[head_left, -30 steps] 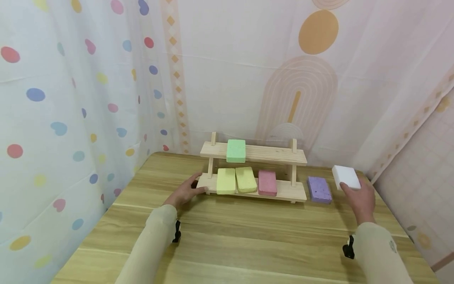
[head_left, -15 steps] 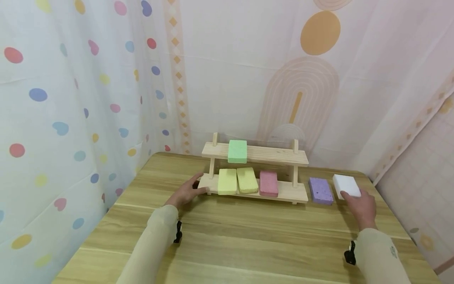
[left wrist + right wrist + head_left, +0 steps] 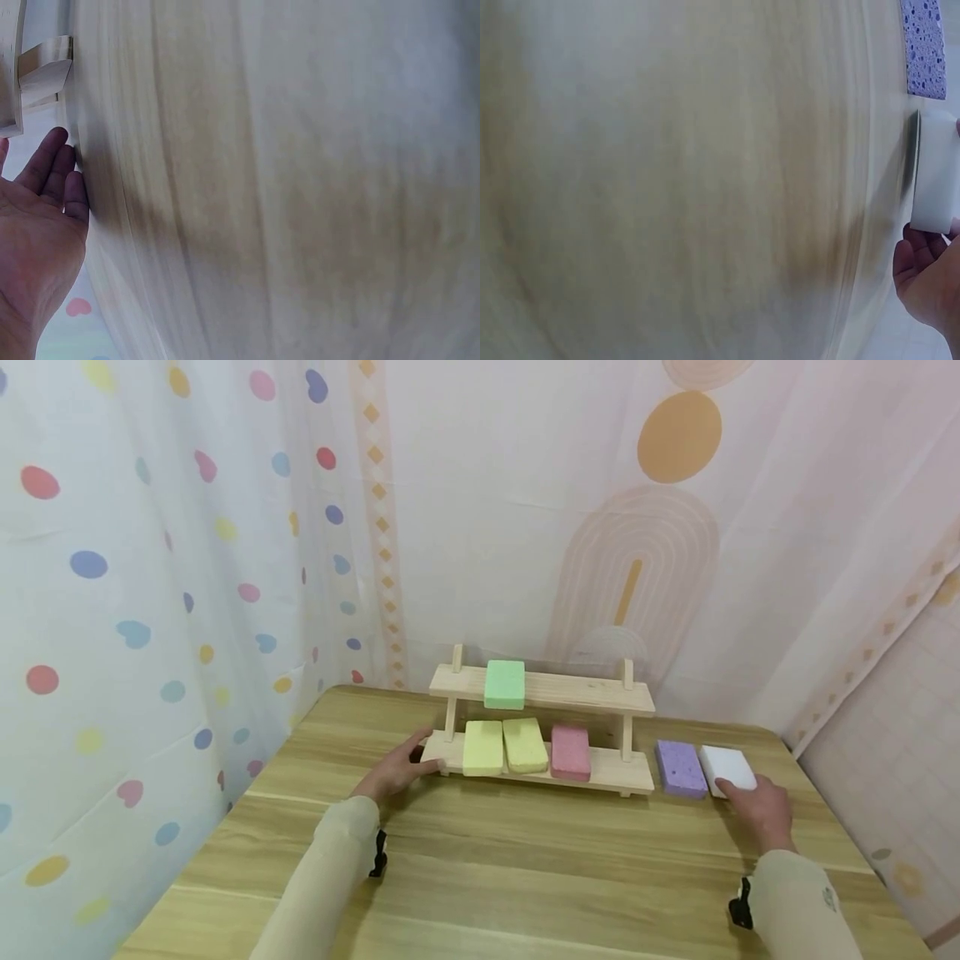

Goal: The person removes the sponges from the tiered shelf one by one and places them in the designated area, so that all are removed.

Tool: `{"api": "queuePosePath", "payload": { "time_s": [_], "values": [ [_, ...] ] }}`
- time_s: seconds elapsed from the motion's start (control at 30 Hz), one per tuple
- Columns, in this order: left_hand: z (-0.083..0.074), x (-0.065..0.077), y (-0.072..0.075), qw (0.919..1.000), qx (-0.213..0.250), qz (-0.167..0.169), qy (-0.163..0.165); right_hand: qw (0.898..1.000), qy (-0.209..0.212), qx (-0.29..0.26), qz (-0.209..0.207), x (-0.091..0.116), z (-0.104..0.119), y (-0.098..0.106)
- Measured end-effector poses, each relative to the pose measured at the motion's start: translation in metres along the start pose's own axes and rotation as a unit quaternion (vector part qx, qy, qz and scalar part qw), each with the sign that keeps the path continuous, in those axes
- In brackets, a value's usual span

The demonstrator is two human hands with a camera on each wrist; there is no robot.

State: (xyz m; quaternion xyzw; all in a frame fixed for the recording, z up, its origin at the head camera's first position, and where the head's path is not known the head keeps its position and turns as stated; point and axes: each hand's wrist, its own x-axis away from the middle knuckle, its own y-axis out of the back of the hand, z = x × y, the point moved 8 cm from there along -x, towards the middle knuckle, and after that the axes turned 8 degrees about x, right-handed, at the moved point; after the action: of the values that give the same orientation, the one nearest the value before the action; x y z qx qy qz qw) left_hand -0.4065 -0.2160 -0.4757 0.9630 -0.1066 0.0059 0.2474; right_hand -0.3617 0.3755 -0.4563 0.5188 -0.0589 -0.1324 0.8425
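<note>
My right hand holds a white sponge by its near right corner, thumb on the front edge. In the right wrist view the white sponge is close over the table, a dark shadow along its underside. Just left of it lies a porous purple sponge. My left hand rests at the left end of the wooden two-tier shelf, thumb at the front edge of the lower board. In the left wrist view its other fingers extend loosely below the shelf end.
Two yellow sponges and a pink sponge lean on the lower tier. A green sponge sits on the upper tier. Patterned curtains hang behind and beside the wooden table.
My right hand has lowered the white sponge toward the table and brought it left, close beside the purple sponge. My left hand stays at the shelf's end.
</note>
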Motion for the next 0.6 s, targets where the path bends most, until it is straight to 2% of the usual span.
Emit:
{"api": "queuePosePath", "payload": {
  "time_s": [0.2, 0.6],
  "values": [
    [0.0011, 0.0011, -0.0017, 1.0000, 0.004, -0.002, 0.002, 1.000, 0.005, 0.011, -0.007, 0.0007, -0.0020, -0.0048],
    [-0.0010, 0.0014, -0.0019, 1.0000, 0.004, -0.005, 0.004, 1.000, 0.008, 0.013, 0.011, 0.0017, -0.0005, -0.0015]
  ]
}}
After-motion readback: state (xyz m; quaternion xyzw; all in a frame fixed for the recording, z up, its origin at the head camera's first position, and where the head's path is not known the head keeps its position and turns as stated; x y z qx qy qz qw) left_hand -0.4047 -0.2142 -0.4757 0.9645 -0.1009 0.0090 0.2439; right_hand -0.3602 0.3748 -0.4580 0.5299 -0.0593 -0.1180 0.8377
